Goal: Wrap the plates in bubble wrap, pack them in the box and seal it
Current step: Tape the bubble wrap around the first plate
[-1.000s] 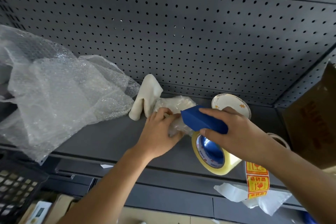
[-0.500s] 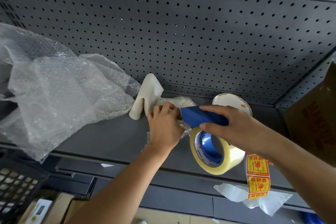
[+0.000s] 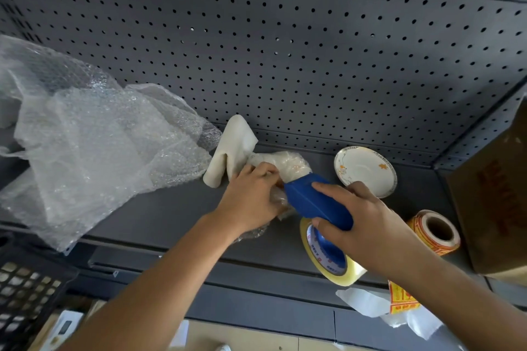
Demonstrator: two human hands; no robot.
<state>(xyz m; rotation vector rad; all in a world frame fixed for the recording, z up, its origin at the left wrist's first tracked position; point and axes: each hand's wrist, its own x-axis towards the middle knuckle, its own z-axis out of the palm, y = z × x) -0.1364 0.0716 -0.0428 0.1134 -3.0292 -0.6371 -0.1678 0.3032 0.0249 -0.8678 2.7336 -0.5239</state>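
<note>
Presently left hand (image 3: 251, 202) presses the bubble-wrapped plate (image 3: 285, 168) on the shelf (image 3: 159, 216); right hand (image 3: 362, 222) grips the blue tape dispenser (image 3: 319, 202) against it.

Single head-worn wide-angle cam, no 2nd view, so no shared coverage. It looks fwd and down from above the person's forearms onto a dark shelf (image 3: 159, 216), facing the perforated back panel (image 3: 285, 51), with strong barrel distortion at frame edges. Range is close: both hands sit mid-frame, cardboard box (image 3: 496, 202) cut off at right edge.
</note>
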